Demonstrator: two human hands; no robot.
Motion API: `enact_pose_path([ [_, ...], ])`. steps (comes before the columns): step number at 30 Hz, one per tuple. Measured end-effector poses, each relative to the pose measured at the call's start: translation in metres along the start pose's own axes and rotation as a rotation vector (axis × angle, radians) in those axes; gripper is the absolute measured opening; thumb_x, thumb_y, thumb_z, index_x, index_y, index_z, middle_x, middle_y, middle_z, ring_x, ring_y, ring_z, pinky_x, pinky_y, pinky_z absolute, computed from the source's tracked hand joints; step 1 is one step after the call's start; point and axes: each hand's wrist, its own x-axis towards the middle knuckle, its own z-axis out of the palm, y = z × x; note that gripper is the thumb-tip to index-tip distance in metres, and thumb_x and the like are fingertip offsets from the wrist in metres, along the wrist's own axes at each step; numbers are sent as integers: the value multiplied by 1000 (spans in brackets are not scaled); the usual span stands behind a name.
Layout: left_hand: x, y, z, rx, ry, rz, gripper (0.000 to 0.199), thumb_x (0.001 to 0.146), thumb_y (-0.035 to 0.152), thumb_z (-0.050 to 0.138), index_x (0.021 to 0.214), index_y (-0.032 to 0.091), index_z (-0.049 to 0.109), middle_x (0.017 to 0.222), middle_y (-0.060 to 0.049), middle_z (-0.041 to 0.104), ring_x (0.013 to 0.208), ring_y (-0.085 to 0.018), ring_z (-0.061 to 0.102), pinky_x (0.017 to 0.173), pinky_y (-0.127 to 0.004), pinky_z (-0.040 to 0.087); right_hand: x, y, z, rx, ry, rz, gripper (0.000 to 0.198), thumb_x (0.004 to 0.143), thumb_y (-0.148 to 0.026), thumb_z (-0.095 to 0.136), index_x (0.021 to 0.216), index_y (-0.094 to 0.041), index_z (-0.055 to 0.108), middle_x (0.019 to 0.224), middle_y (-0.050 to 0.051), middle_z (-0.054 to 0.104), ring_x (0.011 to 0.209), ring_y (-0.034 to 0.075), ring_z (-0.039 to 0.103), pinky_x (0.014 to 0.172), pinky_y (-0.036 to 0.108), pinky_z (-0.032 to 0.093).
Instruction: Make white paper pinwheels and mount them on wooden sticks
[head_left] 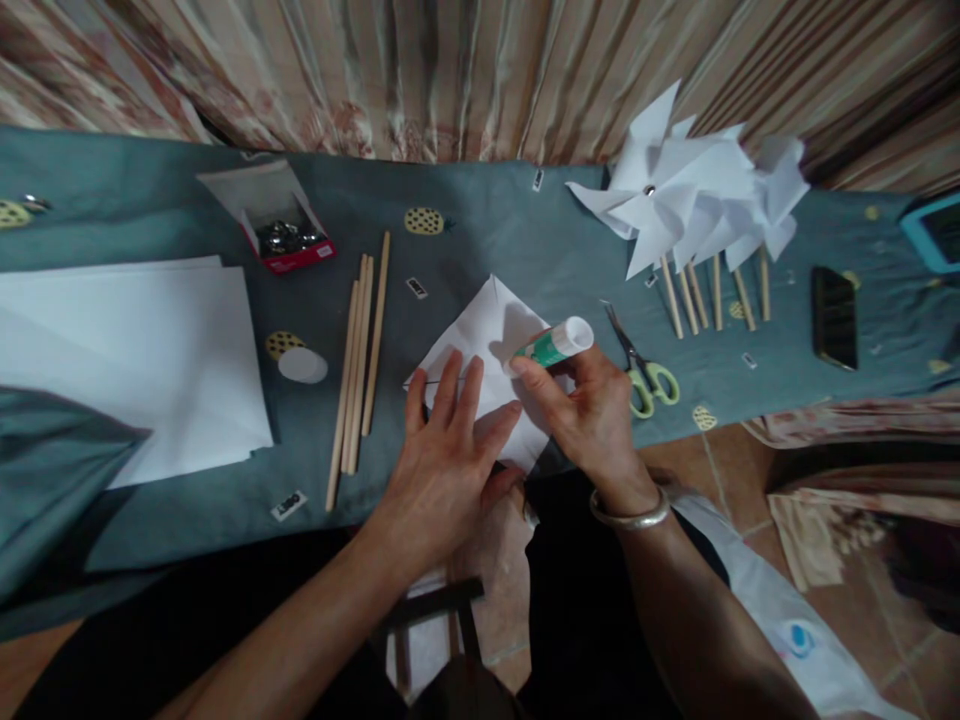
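Note:
A square of white paper (491, 320) with slits toward its corners lies at the table's near edge. My left hand (454, 440) rests on it with the fingers spread, pressing its left and near side. In my right hand (592, 410) is a green and white glue stick (553, 345), tilted, with its lower end at the paper; the tip itself is hidden. The white glue cap (303, 365) sits to the left, beside several wooden sticks (360, 365). Just right of my right hand lie scissors (645, 375) with light green handles.
Paper pinwheels on sticks (690, 190) lie at the back right, with a phone (834, 318) and a blue-edged device (936, 232) beyond. An open red box (300, 258) of small metal pieces stands at the back left. White sheets (150, 360) are stacked on the left.

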Motion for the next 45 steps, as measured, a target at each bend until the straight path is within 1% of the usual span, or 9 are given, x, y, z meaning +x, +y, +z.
enact_pose_path([
  [5, 1, 1, -3, -3, -35, -14, 51, 84, 44, 64, 130, 23, 53, 151, -18, 35, 143, -42, 23, 110, -68, 22, 2, -2, 1, 4, 0, 9, 28, 84, -47, 64, 88, -20, 64, 71, 1, 68, 62, 16, 62, 59, 29, 46],
  [11, 2, 2, -4, -10, -29, -20, 52, 84, 44, 64, 130, 24, 54, 152, -16, 35, 143, -42, 23, 110, -68, 22, 4, -5, 4, 14, 4, -22, 25, 84, -47, 64, 85, -21, 63, 68, -1, 66, 60, 15, 60, 60, 28, 47],
  [18, 3, 2, -5, -13, -31, -18, 53, 84, 43, 64, 131, 22, 54, 150, -20, 36, 142, -44, 25, 110, -69, 22, 3, -8, 5, 49, -37, -29, 23, 85, -44, 63, 87, -21, 62, 71, -1, 66, 61, 13, 60, 63, 27, 48],
  [22, 4, 2, -6, -15, -33, -20, 53, 84, 42, 64, 132, 23, 53, 150, -18, 37, 142, -44, 25, 109, -70, 23, 1, -10, 5, 47, -58, -21, 25, 85, -46, 63, 86, -21, 62, 72, -1, 66, 62, 13, 59, 64, 27, 48],
  [29, 3, 2, -5, -9, -39, -15, 56, 84, 44, 64, 134, 22, 51, 149, -20, 38, 142, -44, 26, 109, -69, 23, 0, -12, 4, 43, -92, -16, 27, 85, -48, 63, 87, -21, 63, 74, 0, 67, 64, 14, 60, 64, 26, 48],
  [33, 3, 3, -6, -15, -41, -20, 56, 84, 42, 65, 134, 21, 52, 148, -21, 39, 141, -45, 26, 109, -69, 22, 0, -13, 1, 50, -110, -28, 26, 85, -46, 64, 88, -21, 64, 73, 0, 67, 63, 13, 61, 63, 26, 47],
  [37, 4, 2, -5, -3, -40, -18, 56, 83, 44, 65, 133, 22, 52, 148, -20, 39, 141, -44, 26, 109, -69, 23, -1, -13, -2, 82, -140, -28, 25, 84, -45, 65, 86, -20, 64, 73, 0, 67, 63, 13, 61, 63, 26, 47],
  [40, 3, 1, -3, 8, -29, -12, 55, 83, 46, 65, 132, 23, 53, 149, -20, 38, 141, -44, 26, 109, -69, 23, -2, -7, -3, 203, -139, 55, 25, 81, -44, 68, 82, -20, 64, 70, -1, 66, 62, 13, 60, 62, 27, 48],
  [45, 1, 0, -1, 2, -22, -11, 53, 82, 46, 66, 129, 25, 56, 150, -18, 37, 142, -44, 26, 108, -68, 23, 0, 9, -10, 722, -37, 342, 26, 76, -45, 72, 75, -20, 64, 67, -3, 64, 57, 11, 58, 55, 25, 49],
])
